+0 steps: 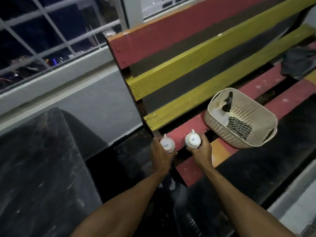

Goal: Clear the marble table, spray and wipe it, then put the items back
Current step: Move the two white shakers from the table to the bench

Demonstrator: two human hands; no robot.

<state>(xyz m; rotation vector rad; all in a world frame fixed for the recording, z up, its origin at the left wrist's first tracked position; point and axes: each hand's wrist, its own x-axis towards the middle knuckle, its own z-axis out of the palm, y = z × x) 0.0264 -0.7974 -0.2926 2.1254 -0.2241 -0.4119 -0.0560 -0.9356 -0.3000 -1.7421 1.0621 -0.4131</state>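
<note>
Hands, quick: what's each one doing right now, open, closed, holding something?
Left hand: closed around a white mug at the bench's end.
Right hand: closed around a second white mug, over the red bench slat.

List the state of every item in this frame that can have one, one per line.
Left hand: closed around the left mug.
Right hand: closed around the right mug.
Left mug: upside down, base up, at the bench seat's end.
Right mug: upside down, on a red slat.
Basket: upright on the bench, holding things.
Spray bottle: lying in the basket.
Striped cloth: crumpled in the basket.
</note>
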